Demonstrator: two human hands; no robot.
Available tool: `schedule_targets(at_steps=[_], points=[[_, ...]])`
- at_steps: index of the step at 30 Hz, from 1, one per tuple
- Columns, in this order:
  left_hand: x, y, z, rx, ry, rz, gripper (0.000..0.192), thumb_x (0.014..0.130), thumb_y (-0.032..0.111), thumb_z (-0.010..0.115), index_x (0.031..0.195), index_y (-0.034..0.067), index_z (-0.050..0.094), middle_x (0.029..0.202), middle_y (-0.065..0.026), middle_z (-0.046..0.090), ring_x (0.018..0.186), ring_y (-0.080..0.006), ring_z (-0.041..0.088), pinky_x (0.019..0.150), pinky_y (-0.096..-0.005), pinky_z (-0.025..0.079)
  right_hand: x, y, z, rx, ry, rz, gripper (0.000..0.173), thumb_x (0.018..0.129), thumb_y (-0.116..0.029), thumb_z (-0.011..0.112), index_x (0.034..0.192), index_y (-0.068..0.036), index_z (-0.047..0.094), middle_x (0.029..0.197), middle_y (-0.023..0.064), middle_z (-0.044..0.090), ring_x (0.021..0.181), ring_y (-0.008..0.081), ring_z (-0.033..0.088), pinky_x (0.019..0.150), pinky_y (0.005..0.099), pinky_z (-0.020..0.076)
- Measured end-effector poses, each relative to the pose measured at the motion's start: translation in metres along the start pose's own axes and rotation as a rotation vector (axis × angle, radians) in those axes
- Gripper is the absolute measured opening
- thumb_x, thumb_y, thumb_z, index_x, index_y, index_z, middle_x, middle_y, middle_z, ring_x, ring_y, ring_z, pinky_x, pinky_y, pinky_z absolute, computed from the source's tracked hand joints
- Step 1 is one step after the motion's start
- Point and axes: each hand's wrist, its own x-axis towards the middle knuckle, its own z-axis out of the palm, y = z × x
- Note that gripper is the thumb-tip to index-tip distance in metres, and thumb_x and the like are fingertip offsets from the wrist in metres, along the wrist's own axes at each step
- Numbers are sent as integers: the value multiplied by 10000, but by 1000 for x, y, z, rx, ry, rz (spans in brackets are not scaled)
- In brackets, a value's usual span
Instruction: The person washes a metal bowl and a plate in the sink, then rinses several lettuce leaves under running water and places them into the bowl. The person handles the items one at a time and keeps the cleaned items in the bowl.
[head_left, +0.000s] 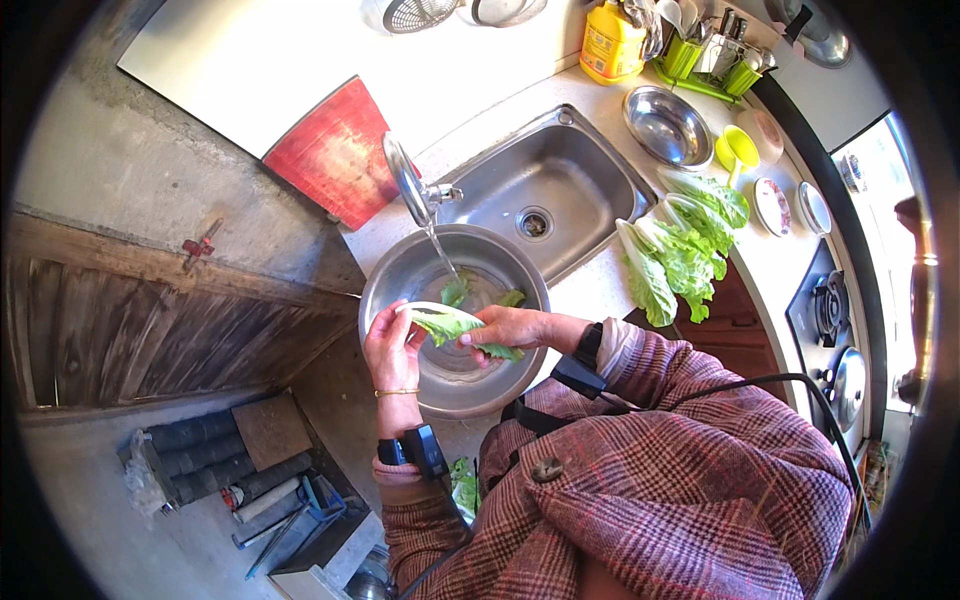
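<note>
A green leaf of lettuce or cabbage (442, 324) with a pale rib is stretched between my two hands. My left hand (391, 341) pinches its pale stem end, while my right hand (510, 330) grips the leafy part. Both hands are above a round stainless steel basin (457, 405). From the curved faucet (405, 176) a stream of water (441, 251) runs down into the basin. Small pieces of leaf (454, 291) lie in it below the stream. Several more leaves (679, 247) are heaped on the counter to the right of the sink.
Behind the basin is a stainless steel sink (577, 169) with a drain. A red board (337, 154) leans against the wall. Further right stand a metal bowl (667, 127), a yellow-green ladle (736, 148), small bowls (814, 208) and a gas stove (829, 304). A black cable (750, 381) crosses my sleeve.
</note>
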Motion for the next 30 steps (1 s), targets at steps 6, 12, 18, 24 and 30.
schedule_targets(at_steps=[6, 12, 18, 24, 30], points=[[11, 3, -20, 20, 100, 5, 131, 821, 40, 652, 941, -7, 629, 836, -78, 643, 742, -131, 619, 671, -255, 521, -7, 0, 8, -1065, 300, -176, 323, 899, -306, 580, 856, 14, 594, 693, 84, 617, 628, 234, 613, 579, 327, 494], [9, -15, -21, -98, 5, -141, 148, 806, 4, 643, 950, -27, 637, 835, -104, 656, 701, -176, 629, 659, -279, 522, -34, -12, 10, -1456, 391, -854, 287, 842, -329, 593, 751, -69, 513, 693, 81, 535, 621, 264, 580, 552, 379, 475], [7, -16, -22, -130, -27, -173, 151, 814, 32, 648, 953, -22, 625, 764, -105, 642, 626, -185, 618, 585, -278, 517, -45, -21, 26, -1253, 107, -298, 373, 918, -389, 494, 770, -58, 580, 691, 118, 579, 674, 311, 594, 594, 396, 486], [7, -15, -31, -6, 52, -40, 153, 813, 45, 668, 943, -21, 622, 768, -99, 641, 643, -166, 612, 607, -265, 512, -37, -39, 7, -1493, 333, 254, 395, 920, -405, 462, 862, -74, 668, 803, 166, 662, 755, 310, 654, 686, 425, 501], [1, -3, -21, 35, 97, 24, 141, 812, 34, 672, 931, -23, 623, 770, -93, 641, 654, -155, 611, 606, -249, 508, -36, -38, -6, -763, 535, -64, 384, 907, -379, 521, 920, -11, 629, 800, 207, 636, 779, 364, 626, 725, 424, 486]])
